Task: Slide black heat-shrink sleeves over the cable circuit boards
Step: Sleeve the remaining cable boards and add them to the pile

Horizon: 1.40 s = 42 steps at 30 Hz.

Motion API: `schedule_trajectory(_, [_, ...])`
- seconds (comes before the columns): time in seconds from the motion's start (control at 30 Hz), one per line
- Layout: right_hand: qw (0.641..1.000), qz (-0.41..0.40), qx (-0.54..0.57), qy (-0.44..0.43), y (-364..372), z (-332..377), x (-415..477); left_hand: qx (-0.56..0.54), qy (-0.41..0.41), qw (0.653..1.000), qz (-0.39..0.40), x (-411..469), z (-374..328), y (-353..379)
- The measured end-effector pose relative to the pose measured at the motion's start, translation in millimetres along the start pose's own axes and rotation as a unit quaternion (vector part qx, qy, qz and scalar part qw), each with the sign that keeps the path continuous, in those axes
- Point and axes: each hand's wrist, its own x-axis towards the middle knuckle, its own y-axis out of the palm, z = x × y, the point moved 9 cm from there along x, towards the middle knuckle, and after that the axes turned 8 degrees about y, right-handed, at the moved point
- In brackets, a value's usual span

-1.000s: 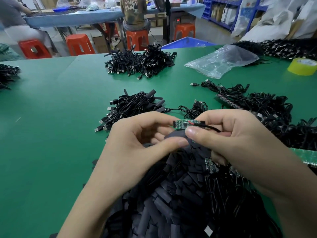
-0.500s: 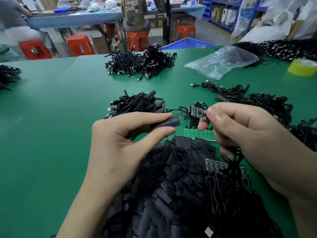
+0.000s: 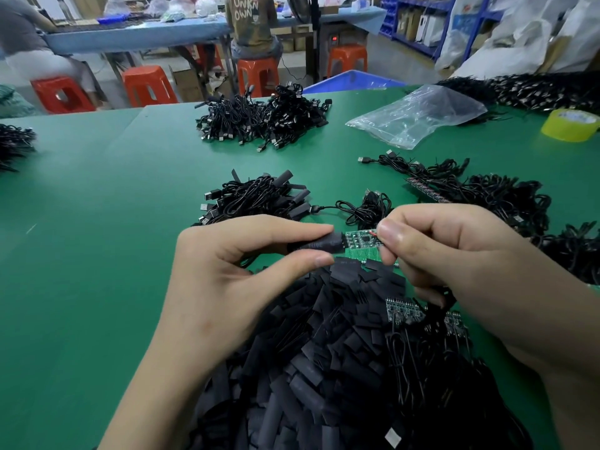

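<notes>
- The circuit board is held in the air above the tabletop, just past the far edge of the big pile of sleeves. Its left end meets the mouth of one black sleeve.
- The left hand pinches that sleeve between forefinger and thumb. The right hand pinches the board's right end, where a red wire shows.
- I'd say the snag risk is at the mouth: a board corner could catch the lip and buckle the soft sleeve if the two aren't in line.
- Too hard a pinch by the left hand might flatten the opening and block the board.
- Pushing from the wire end could strain the solder joints, and the trailing cable might drag through the tangle of cables below the right hand.
- Near, the sleeve pile fills the space under both hands, with loose boards lying on it.
- Far, a heap of cables sits close behind the left hand.
- Right is crowded with more cables; left is open green tabletop, the easiest way out.
</notes>
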Motion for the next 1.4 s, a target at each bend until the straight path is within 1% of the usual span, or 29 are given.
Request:
schedule_trajectory(0.1, [1.0,-0.002,0.002,-0.001,-0.9,-0.6,1.0,-0.001,-0.004,1.0,0.024,0.1,0.0,2.5])
schedule_trajectory(0.2, [0.999,-0.018,-0.026,-0.014,-1.5,1.2,0.4,0.015,-0.004,1.0,0.024,0.9,-3.0,2.2])
schedule_trajectory(0.33, [0.994,-0.072,-0.062,-0.044,-5.4,4.3,0.4,0.069,0.016,0.997,0.029,2.5,-10.1,3.1])
schedule_trajectory(0.4, [0.994,-0.08,-0.067,-0.042,-6.8,2.7,1.1,0.102,0.033,0.993,0.04,3.7,-14.1,4.1])
schedule_trajectory(0.53, [0.999,-0.031,-0.04,-0.003,-2.6,-3.8,2.4,0.124,0.047,0.988,0.074,3.8,-15.3,7.7])
schedule_trajectory(0.6, [0.999,-0.018,-0.026,0.009,-1.1,-4.7,2.3,0.127,0.047,0.988,0.072,3.2,-15.4,8.3])
schedule_trajectory(0.73, [0.999,-0.021,-0.036,0.002,0.3,-4.4,2.0,0.128,0.03,0.99,0.05,2.3,-13.1,6.6])
schedule_trajectory(0.9, [0.996,-0.046,-0.069,-0.024,-0.4,-0.5,3.4,0.122,0.01,0.991,0.048,1.0,-8.1,10.3])
schedule_trajectory(1.07, [0.999,-0.004,-0.05,-0.007,3.3,-2.1,2.4,0.103,0.027,0.991,0.078,2.1,-11.2,15.4])
schedule_trajectory(1.13, [0.999,0.001,-0.045,-0.005,4.8,-2.4,2.5,0.102,0.034,0.99,0.087,2.4,-12.3,17.7])
schedule_trajectory(1.23, [0.999,0.001,-0.039,-0.008,7.2,-1.5,3.1,0.115,0.049,0.989,0.079,2.9,-15.1,16.7])
schedule_trajectory(1.4, [0.999,0.009,-0.043,-0.021,17.3,0.6,4.8,0.106,0.06,0.991,0.059,3.4,-21.2,13.5])
